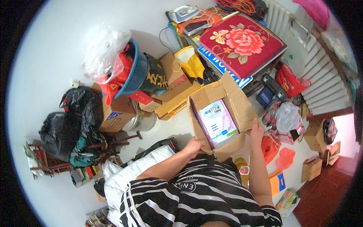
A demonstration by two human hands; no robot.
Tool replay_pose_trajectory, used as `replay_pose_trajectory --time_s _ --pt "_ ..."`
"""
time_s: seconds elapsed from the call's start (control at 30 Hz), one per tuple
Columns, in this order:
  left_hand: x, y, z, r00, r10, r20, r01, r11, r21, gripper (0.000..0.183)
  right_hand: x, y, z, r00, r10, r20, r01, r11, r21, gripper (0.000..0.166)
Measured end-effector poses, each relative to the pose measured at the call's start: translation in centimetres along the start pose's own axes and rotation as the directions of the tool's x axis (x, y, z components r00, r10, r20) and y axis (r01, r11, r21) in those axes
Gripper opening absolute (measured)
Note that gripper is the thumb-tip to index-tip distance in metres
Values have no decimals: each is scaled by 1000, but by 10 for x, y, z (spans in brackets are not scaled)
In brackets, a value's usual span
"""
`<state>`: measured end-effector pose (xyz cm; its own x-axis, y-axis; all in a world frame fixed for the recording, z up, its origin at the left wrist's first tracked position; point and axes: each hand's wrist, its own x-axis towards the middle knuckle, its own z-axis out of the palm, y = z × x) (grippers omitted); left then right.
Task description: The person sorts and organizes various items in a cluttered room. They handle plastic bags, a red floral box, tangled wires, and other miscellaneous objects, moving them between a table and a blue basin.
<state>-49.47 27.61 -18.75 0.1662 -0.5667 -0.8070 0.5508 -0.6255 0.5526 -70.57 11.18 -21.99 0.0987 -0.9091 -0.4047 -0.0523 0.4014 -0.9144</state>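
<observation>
An open cardboard box point(239, 113) is held up in front of my striped shirt, its flaps spread outward. Inside it lies a white and purple printed package point(217, 123). My left hand point(195, 147) grips the near left corner of the box, its fingertips partly hidden by the cardboard. On the right side, my right hand point(256, 129) holds the edge of a flap, with the thumb on top and the other fingers mostly hidden.
Beyond the box is a red floral mat point(244, 42) over a blue plate. At left stand a blue tub point(134, 71), stacked cartons and black plastic bags point(59, 136). Red bags point(289, 81) and small cartons point(311, 169) lie at right. A white padded item point(141, 170) is beside me.
</observation>
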Motion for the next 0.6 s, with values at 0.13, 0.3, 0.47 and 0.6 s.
replay_pose_trajectory --time_s 0.13,0.3,0.47,0.6 --pt "18 34 -44 999 41 -10 -41 997 -60 39 28 -5 54 965 257 48 -259 909 326 51" --pt "73 85 -111 998 48 -47 -50 997 -60 42 61 3 146 970 149 193 -85 949 -303 59" --pt "117 163 -170 995 19 -94 -17 999 28 41 105 17 235 926 348 147 -339 937 -83 48" --pt "183 195 -228 986 -2 -167 6 1000 24 42 138 7 312 948 313 58 -311 949 -40 42"
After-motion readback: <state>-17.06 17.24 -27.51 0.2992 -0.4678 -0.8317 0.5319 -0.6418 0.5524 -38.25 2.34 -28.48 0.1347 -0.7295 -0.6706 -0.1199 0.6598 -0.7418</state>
